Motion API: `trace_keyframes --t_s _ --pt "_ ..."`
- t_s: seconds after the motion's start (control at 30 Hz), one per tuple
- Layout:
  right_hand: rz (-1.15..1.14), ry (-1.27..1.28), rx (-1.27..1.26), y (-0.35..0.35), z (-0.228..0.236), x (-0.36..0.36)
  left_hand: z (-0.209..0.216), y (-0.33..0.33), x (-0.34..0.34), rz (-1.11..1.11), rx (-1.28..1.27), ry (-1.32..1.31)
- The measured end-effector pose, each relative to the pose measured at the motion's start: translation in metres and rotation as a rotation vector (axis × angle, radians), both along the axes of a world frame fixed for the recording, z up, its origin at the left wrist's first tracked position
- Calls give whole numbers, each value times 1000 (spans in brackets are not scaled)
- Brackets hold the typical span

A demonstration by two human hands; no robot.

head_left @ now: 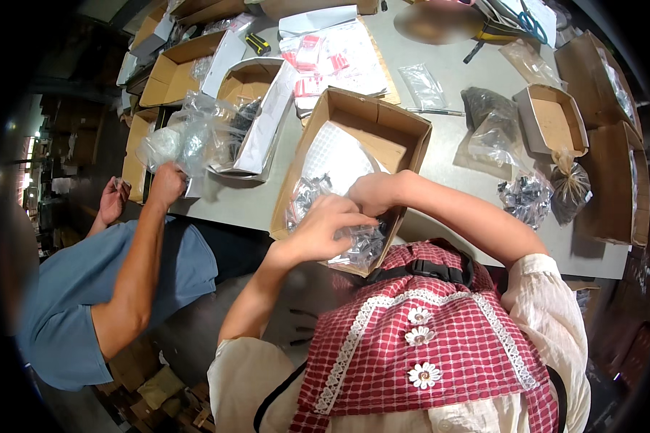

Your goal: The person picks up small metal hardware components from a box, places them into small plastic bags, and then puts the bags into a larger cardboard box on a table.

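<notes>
In front of me a cardboard box (406, 121) sits tilted at the table's near edge. Small clear bags of dark parts (365, 249) lie in its near half, beside a white dotted sheet (332, 155). My left hand (323, 227) is over these bags, its fingers bent and closed; what they pinch is hidden. Just to its right, my right hand (374, 193) reaches down into the box with curled fingers. Its fingertips are out of sight, and I cannot make out what is in them. The two hands nearly touch.
At left, a co-worker's hand (167, 184) is by a clear plastic bag (184, 141) near an open box (271, 144). Papers (347, 61), a yellow cutter (258, 44) and a pen (437, 112) lie beyond. Bags of dark parts (487, 115) and a small box (554, 119) stand right.
</notes>
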State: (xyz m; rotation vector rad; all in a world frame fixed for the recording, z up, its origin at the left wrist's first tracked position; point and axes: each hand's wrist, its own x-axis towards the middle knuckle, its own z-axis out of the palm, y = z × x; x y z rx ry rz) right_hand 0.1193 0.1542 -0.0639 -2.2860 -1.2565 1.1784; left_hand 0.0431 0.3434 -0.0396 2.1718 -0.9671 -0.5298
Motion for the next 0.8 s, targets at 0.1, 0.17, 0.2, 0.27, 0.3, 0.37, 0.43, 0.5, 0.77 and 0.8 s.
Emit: trace_keyframes --t_s 0.1,0.17,0.2,0.27,0.3,0.37,0.43,0.5,0.77,0.8 --pt "-40 45 -8 -4 -4 5 7 7 9 54 -205 190" --pt "-100 38 -51 -9 -7 12 13 11 18 187 -308 335" --pt "-138 28 -100 -12 0 18 12 13 23 294 -322 394" --pt "-187 -38 -161 -13 26 23 8 18 30 506 -217 330" --pt "-244 -88 -119 -15 26 25 5 17 36 495 -151 156" --pt "-354 -188 -32 -17 22 28 -2 12 43 468 -18 -192" --pt "-392 -316 107 -14 10 28 -14 0 38 422 180 -340" --pt "-406 -249 226 -6 4 30 -29 -6 25 446 384 -390" --pt "-365 -213 425 13 -20 31 -22 -6 3 437 429 -312" --pt "-265 -318 532 12 -28 31 -19 -10 -3 454 418 -348"
